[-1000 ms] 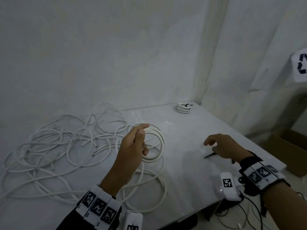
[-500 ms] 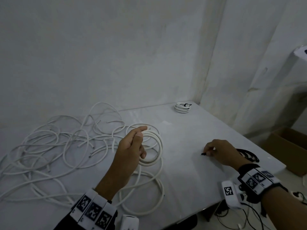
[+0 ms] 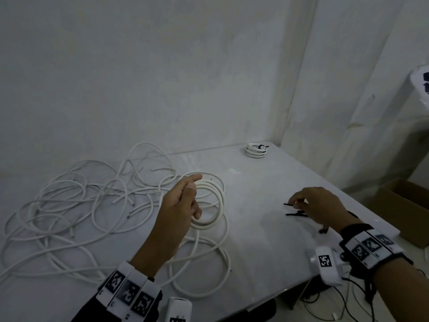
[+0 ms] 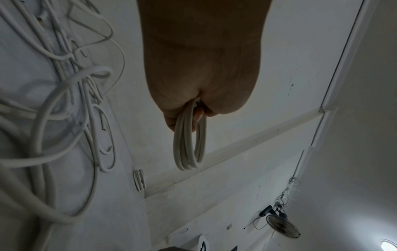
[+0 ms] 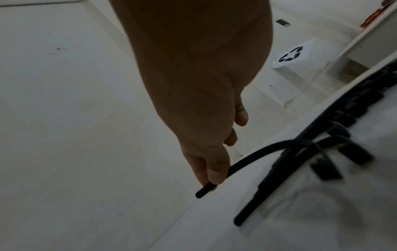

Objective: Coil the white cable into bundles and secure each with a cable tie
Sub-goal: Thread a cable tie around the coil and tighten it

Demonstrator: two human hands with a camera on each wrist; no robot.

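Coil in left hand

The left hand is held raised, its fingers curled round a coil; the right hand is lowered, a black tie pinched between thumb and fingertips

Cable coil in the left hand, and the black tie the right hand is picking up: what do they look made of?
Cable coil: white, smooth, matte jacket, likely plastic or rubber; it holds round loops where the left hand grips it. Black tie: thin dark strip, probably nylon or plastic; it arcs springily from where the right hand pinches it. Its finish is unclear in the dim light.
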